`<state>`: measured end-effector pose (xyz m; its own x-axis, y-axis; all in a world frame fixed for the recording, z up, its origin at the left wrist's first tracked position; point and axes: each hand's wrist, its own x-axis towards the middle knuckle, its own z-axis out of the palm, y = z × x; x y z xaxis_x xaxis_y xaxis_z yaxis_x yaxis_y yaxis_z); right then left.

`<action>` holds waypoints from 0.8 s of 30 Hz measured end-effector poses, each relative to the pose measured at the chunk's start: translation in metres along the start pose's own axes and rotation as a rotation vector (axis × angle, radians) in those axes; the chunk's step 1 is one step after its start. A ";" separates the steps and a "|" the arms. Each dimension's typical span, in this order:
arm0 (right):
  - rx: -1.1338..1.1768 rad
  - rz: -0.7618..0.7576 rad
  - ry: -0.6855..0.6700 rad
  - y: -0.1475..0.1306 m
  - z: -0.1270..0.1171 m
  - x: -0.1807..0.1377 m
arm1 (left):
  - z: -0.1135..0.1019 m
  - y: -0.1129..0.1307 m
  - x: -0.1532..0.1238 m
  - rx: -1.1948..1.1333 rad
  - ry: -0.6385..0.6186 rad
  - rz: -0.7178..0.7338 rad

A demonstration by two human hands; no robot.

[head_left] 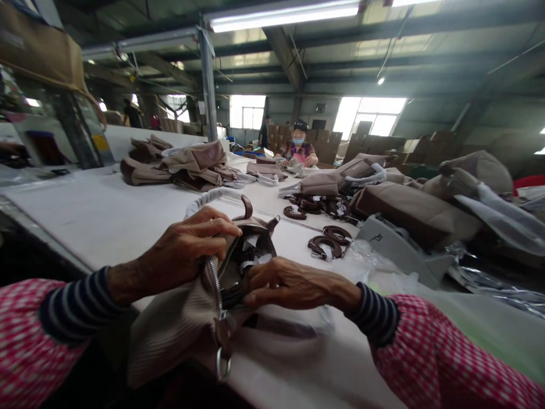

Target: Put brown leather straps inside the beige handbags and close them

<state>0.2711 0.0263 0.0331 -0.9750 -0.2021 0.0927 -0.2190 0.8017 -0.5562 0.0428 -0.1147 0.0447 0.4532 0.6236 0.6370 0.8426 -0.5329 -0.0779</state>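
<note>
A taupe handbag point(170, 324) with a ribbed side lies tilted at the table's near edge, its zipped mouth gaping. My left hand point(191, 241) pinches the bag's upper edge beside the silver zip point(215, 278). Curled fingers of my right hand point(289, 283) reach into the mouth; their tips are partly hidden, next to dark, strap-like folds point(232, 295). White pieces show inside the bag. A brown handle point(246, 207), partly wrapped in white, rises behind my left hand. At the near end of the zip hangs a metal ring point(223, 363).
Coiled brown straps point(327, 241) lie to the right of the bag, near a grey box-like holder point(406, 250) and clear plastic. Taupe bags are heaped at the left back point(187, 162) and right point(417, 213). Across the white table point(85, 216) a masked person point(298, 147) works.
</note>
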 end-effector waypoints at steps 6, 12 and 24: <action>-0.522 -0.121 0.211 0.021 0.035 0.038 | 0.007 0.008 0.002 -0.009 0.034 0.050; -0.495 -0.062 0.093 0.054 0.053 0.063 | -0.021 -0.014 -0.008 0.192 0.079 0.074; -0.488 0.016 0.198 0.055 0.047 0.056 | -0.013 -0.003 -0.007 0.160 0.030 0.093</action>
<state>0.2061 0.0324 -0.0316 -0.9565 -0.1157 0.2677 -0.1506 0.9820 -0.1138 0.0336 -0.1253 0.0502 0.5241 0.5575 0.6439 0.8343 -0.4878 -0.2567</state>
